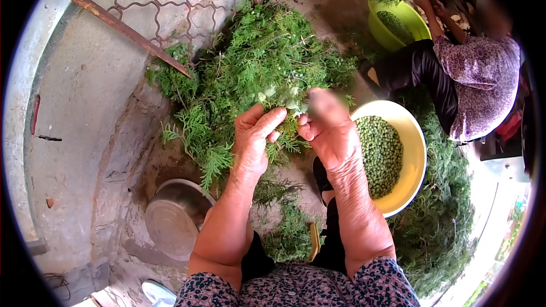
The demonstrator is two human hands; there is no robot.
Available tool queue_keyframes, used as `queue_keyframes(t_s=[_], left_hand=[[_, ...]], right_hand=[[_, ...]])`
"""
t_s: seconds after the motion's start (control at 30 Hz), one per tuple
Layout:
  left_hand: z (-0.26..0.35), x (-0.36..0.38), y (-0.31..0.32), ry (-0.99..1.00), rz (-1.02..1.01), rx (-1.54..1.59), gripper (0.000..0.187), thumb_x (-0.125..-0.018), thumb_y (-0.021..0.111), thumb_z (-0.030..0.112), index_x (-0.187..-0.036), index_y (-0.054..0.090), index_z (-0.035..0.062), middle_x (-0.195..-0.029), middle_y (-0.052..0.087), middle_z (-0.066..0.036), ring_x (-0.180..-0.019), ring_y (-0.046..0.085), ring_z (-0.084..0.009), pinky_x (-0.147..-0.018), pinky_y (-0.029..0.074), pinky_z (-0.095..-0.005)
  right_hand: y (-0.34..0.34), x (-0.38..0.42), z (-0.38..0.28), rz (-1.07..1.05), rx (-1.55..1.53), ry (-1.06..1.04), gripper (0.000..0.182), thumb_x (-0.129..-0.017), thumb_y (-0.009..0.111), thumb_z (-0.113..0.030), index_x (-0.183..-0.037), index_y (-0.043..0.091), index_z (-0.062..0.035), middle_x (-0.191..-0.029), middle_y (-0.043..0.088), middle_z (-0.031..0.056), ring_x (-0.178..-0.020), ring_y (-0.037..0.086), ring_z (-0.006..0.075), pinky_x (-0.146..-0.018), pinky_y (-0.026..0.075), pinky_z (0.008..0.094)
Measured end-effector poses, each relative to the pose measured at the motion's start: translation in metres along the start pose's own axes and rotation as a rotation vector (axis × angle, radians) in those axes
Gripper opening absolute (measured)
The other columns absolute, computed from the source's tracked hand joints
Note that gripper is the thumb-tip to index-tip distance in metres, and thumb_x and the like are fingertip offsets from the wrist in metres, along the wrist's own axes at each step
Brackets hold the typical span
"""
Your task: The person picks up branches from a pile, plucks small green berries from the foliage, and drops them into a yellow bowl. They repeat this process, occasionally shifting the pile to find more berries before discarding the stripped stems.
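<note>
Above a rough concrete floor, the left hand (256,136) and the right hand (327,128) met over a small sprig (284,98) of pale green, scaly foliage. The left hand pinched the sprig's lower end between thumb and curled fingers; the right hand's fingers were blurred, closed around the sprig's other side, though I could not tell exactly how they gripped. Behind the hands lay a big heap of feathery, flat-fronded branches (256,62), dark green and tangled, spread against a rusty metal grille (170,0). Just right of the right hand sat a round yellow plastic bowl (415,159), smooth-walled and filled with small, bumpy green berries (380,153). More cuttings (438,233) were piled beyond it. A dull, round metal pot (173,219) stood near the left elbow. Farther off, another person in a patterned purple top (483,79) sat beside a lime-green bowl (398,25).
</note>
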State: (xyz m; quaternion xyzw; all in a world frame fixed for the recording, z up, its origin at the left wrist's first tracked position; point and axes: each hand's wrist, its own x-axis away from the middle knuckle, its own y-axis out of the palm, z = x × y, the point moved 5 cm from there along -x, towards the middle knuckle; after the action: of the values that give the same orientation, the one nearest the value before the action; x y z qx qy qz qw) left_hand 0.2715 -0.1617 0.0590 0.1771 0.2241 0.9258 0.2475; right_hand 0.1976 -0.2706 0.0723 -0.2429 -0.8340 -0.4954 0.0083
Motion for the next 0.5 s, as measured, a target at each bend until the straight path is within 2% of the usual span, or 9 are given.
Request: queue_keyframes(t_s=[0.03,0.07,0.17,0.23,0.37,0.43,0.5], left_hand=[[0.000,0.000,0.000,0.021,0.000,-0.018,0.010,-0.078,0.066,0.009,-0.070,0.061,0.0081,-0.066,0.058,0.003,-0.053,0.041,-0.0008,-0.044,0.030,-0.0173],[-0.001,-0.001,-0.001,0.021,0.001,-0.018,0.010,-0.078,0.066,0.009,-0.070,0.061,0.0081,-0.066,0.058,0.003,-0.053,0.041,-0.0008,-0.044,0.030,-0.0173],[-0.001,-0.001,0.000,0.053,-0.008,-0.021,0.019,-0.078,0.066,0.008,-0.063,0.056,0.0089,-0.063,0.053,0.005,-0.051,0.039,-0.0005,-0.043,0.029,-0.0171],[0.003,0.002,0.003,0.050,0.024,-0.035,0.019,-0.078,0.066,0.008,-0.062,0.055,0.0091,-0.062,0.053,0.005,-0.051,0.038,-0.0003,-0.043,0.028,-0.0171],[0.000,0.000,-0.004,0.050,0.016,-0.013,0.017,-0.077,0.067,0.007,-0.063,0.057,0.0096,-0.060,0.053,0.006,-0.050,0.038,-0.0001,-0.043,0.028,-0.0173],[-0.001,0.001,-0.003,0.032,0.023,0.012,0.017,-0.076,0.067,0.007,-0.063,0.058,0.0094,-0.060,0.053,0.006,-0.050,0.038,-0.0001,-0.042,0.028,-0.0175],[0.000,0.003,0.000,0.015,0.029,0.036,0.016,-0.076,0.067,0.007,-0.063,0.059,0.0092,-0.059,0.053,0.006,-0.049,0.038,-0.0002,-0.042,0.028,-0.0177]], right_hand=[[0.002,0.000,0.001,0.058,0.092,0.026,0.020,-0.081,0.063,-0.011,-0.097,0.054,-0.0044,-0.079,0.057,0.0037,-0.062,0.053,0.0115,-0.050,0.039,0.0206],[0.004,-0.001,0.002,0.011,0.205,-0.029,0.019,-0.079,0.066,-0.010,-0.094,0.056,-0.0043,-0.074,0.056,0.0015,-0.060,0.052,0.0094,-0.049,0.038,0.0194],[0.007,0.000,0.005,-0.051,0.287,-0.097,0.018,-0.080,0.065,-0.010,-0.094,0.057,-0.0036,-0.074,0.056,0.0008,-0.058,0.051,0.0077,-0.047,0.037,0.0189],[0.003,-0.001,0.004,0.015,0.336,-0.081,0.020,-0.080,0.065,-0.009,-0.096,0.057,-0.0025,-0.075,0.058,0.0019,-0.056,0.050,0.0075,-0.046,0.038,0.0196],[0.002,0.001,0.003,0.052,0.359,-0.068,0.019,-0.082,0.063,-0.011,-0.097,0.057,-0.0018,-0.075,0.058,0.0026,-0.054,0.050,0.0082,-0.046,0.039,0.0200],[-0.001,0.000,0.003,-0.016,0.189,0.008,0.017,-0.085,0.060,-0.012,-0.097,0.058,-0.0015,-0.073,0.058,0.0032,-0.053,0.051,0.0095,-0.046,0.041,0.0207],[-0.003,-0.001,0.005,-0.013,0.153,0.002,0.017,-0.086,0.058,-0.015,-0.097,0.058,-0.0017,-0.074,0.058,0.0036,-0.054,0.052,0.0103,-0.047,0.041,0.0219]])
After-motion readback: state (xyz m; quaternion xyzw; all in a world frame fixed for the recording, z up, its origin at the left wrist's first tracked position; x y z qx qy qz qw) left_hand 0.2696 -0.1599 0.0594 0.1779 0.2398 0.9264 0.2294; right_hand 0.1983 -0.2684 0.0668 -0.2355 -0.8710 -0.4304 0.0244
